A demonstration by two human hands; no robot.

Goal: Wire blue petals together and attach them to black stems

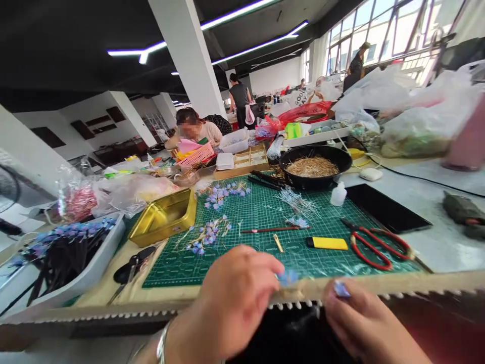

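gold tin [163,216] sits empty; left hand [231,298] pinches blue flower [288,277], right hand [364,323] grip unclear.

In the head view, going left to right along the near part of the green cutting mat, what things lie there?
Black scissors → gold tin tray → blue bead flower sprigs → red pencil-like stick → yellow utility knife → red-handled scissors.

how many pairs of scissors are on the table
2. The red-handled scissors lie right of the green cutting mat, beside the yellow utility knife. The black-handled scissors lie at the mat's near-left corner. Others may be hidden among the bags.
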